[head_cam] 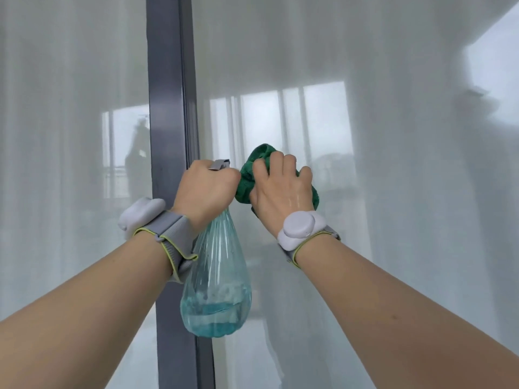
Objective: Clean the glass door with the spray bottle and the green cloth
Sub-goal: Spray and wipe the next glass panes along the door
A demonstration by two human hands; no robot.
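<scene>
**Green cloth on the pane, bottle held alongside**

Green cloth [276, 175] is bunched under the right hand [282, 189], whose fingers are spread over it and press it flat against the glass door [365, 136], just right of the grey door frame [171, 108]. The left hand [206, 189] is closed in a fist round the neck of the spray bottle [217, 279]; its grey nozzle [220, 165] pokes out above the knuckles, almost touching the cloth. The bottle's long axis hangs nearly straight down, blue liquid pooled at its base. Both hands sit side by side at the same height, so the right hand, already on the pane, looks best placed to wipe outward, away from the frame and bottle. Grey wrist bands [297, 231] ring both forearms.
</scene>
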